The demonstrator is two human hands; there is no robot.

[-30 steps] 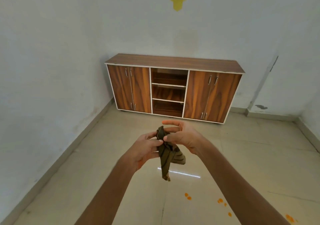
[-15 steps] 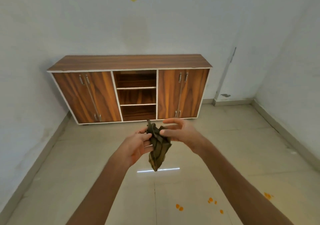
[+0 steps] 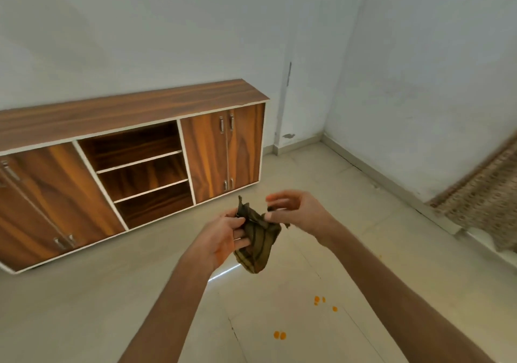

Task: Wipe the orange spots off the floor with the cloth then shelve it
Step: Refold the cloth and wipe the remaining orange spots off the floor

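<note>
Two bare hands, left hand (image 3: 223,239) and right hand (image 3: 296,211), gripped a crumpled olive-brown striped cloth (image 3: 258,239) between their fingers (image 3: 275,217), above the beige tiled floor (image 3: 363,236); small orange spots (image 3: 279,335) lay below.

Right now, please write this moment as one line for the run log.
stage: cloth prep, wiping not begun | left hand: holds cloth | right hand: fingers pinch cloth's upper edge | orange spots: on floor | shelves: nothing on them

Crumpled olive woven cloth (image 3: 258,239); glossy pale tiled floor (image 3: 84,306); wood-grain cabinet (image 3: 134,110), metal handles (image 3: 221,124).
</note>
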